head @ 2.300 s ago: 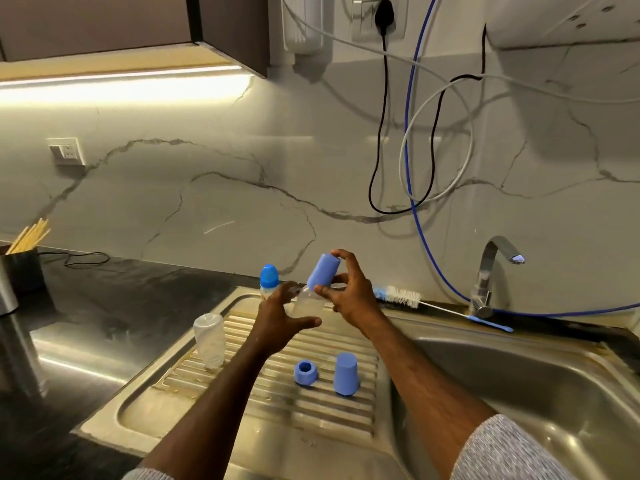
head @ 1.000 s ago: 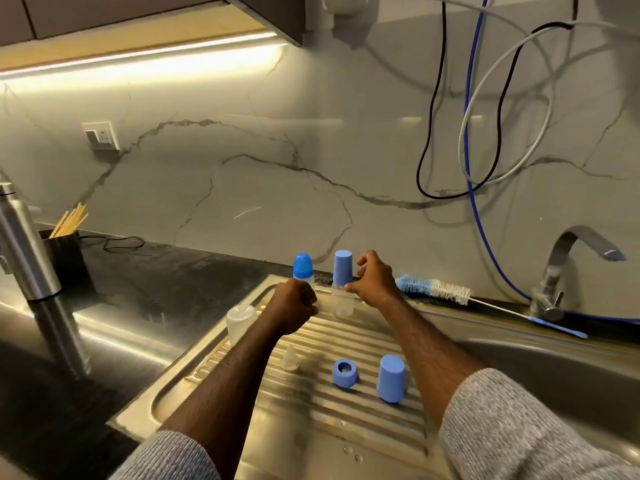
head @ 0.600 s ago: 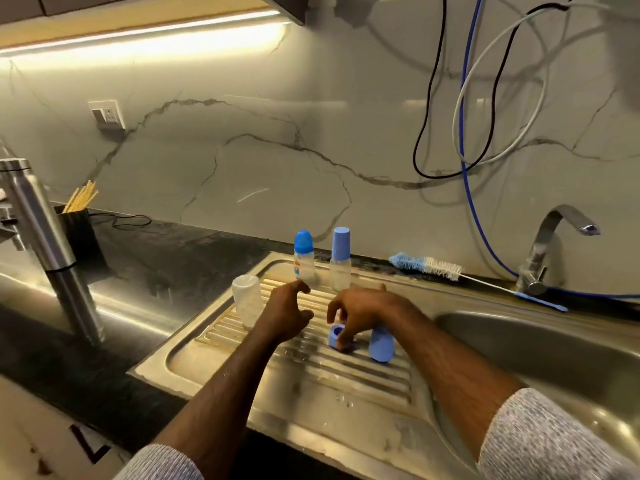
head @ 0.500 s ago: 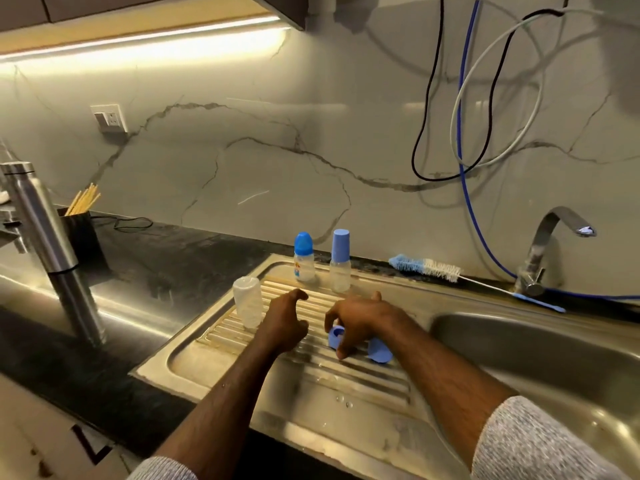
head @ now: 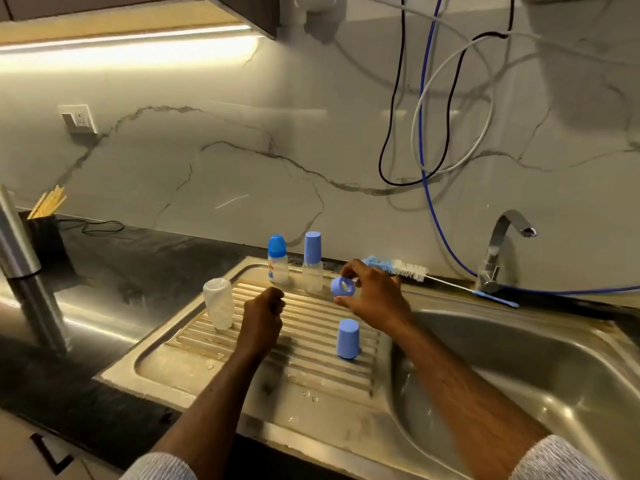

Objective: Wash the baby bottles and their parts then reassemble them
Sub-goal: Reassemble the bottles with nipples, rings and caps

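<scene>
My right hand (head: 375, 299) pinches a blue screw ring (head: 343, 286) between thumb and fingers, lifted above the ribbed drainboard (head: 194, 344). My left hand (head: 263, 308) is curled into a fist beside it; the small clear teat seen earlier is off the drainboard and seems enclosed in those fingers. A blue cap (head: 348, 338) stands on the ribs below my right hand. A bare clear bottle (head: 218, 303) stands to the left. Two capped bottles, one with a domed cap (head: 277, 261) and one with a flat cap (head: 312, 268), stand at the back.
A bottle brush (head: 398, 268) lies along the back ledge toward the tap (head: 498, 251). The sink basin (head: 519, 375) is at the right. A steel flask (head: 14, 237) and a black holder of sticks (head: 45, 233) stand on the dark counter at left. Cables hang on the wall.
My right hand has lifted the blue ring off the drainboard. My left hand has closed where the clear teat lay. The blue cap, briefly tipped, stands upright again.
</scene>
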